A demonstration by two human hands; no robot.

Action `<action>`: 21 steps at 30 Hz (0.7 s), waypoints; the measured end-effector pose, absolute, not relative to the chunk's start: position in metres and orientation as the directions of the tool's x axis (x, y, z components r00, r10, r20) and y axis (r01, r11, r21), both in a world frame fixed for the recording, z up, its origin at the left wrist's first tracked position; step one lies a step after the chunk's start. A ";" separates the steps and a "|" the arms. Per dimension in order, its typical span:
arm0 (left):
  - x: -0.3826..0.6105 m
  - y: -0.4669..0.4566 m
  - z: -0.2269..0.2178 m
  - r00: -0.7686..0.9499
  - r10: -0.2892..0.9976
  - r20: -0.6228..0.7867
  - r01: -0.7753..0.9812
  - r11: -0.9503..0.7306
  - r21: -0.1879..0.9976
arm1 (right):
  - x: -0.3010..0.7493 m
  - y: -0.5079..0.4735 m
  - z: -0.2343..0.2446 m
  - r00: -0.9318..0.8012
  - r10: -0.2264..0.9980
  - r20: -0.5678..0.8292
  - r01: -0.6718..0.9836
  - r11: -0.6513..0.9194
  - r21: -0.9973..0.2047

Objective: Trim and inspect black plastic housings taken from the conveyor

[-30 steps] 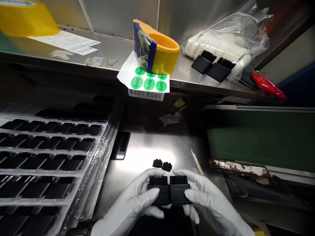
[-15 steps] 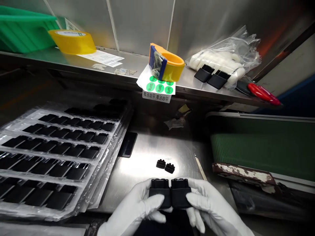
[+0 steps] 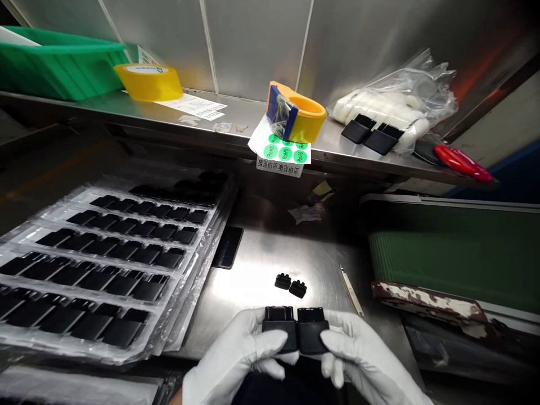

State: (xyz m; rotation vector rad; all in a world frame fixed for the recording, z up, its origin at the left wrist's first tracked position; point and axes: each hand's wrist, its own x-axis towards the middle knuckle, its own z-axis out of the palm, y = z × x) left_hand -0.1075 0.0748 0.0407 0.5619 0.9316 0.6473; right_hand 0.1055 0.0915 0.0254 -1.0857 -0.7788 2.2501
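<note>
My left hand [image 3: 248, 346] and my right hand [image 3: 358, 349], both in white gloves, are closed on a pair of black plastic parts held side by side near the bottom of the view. Between the left thumb and fingers is the left black plastic part [image 3: 280, 326]; the right one grips the right black plastic part [image 3: 313, 329]. Each part has a wide body and a narrower upper end facing away from me. Only a thin gap separates them. Just beyond, two small black pieces with knobs [image 3: 290, 284] lie on the metal table [image 3: 253, 320].
Left of my hands, a stacked plastic tray [image 3: 162, 340] holds rows of similar black parts. A dark phone [image 3: 228, 247] lies beside it, and a craft knife [image 3: 351, 289] at right. The shelf [image 3: 240, 115] carries tape rolls and a glove bag. A green conveyor belt [image 3: 455, 247] runs right.
The whole view has shifted slightly, so things sit further right. Both black parts remain in my hands, their upper ends seen at a somewhat different angle.
</note>
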 end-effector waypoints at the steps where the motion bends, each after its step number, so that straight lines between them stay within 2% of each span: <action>1: -0.107 0.075 0.040 0.422 0.725 -0.545 -0.252 0.671 0.697 | 0.105 0.091 0.026 -0.524 0.661 -0.537 -0.190 -0.705 -0.683; 5: -0.105 0.073 0.028 0.253 0.841 -0.478 -0.194 0.528 0.827 | 0.098 0.087 0.027 -0.430 0.689 -0.584 -0.146 -0.691 -0.708; 8: -0.105 0.071 0.018 0.212 0.947 -0.240 -0.054 0.257 0.965 | 0.092 0.083 0.026 -0.344 0.784 -0.517 -0.125 -0.584 -0.802; 10: -0.107 0.070 0.014 0.199 0.979 -0.030 0.067 0.017 0.998 | 0.091 0.079 0.025 -0.311 0.846 -0.432 -0.096 -0.481 -0.872; 13: -0.109 0.074 0.010 0.178 0.957 0.228 0.163 -0.257 0.953 | 0.093 0.075 0.023 -0.282 0.906 -0.314 0.023 -0.321 -0.947; 15: -0.109 0.080 0.007 0.165 0.894 0.416 0.142 -0.439 0.887 | 0.095 0.074 0.021 -0.292 0.932 -0.216 0.104 -0.194 -0.975; 17: -0.109 0.088 0.006 0.150 0.806 0.573 0.124 -0.590 0.798 | 0.097 0.076 0.020 -0.345 0.936 -0.070 0.109 -0.035 -0.993; 19: -0.108 0.095 0.008 0.152 0.753 0.640 0.122 -0.657 0.744 | 0.096 0.080 0.021 -0.392 0.915 0.092 0.061 0.126 -0.990; 21: -0.109 0.101 0.013 0.162 0.755 0.636 0.146 -0.655 0.741 | 0.093 0.085 0.024 -0.402 0.896 0.189 0.031 0.219 -0.975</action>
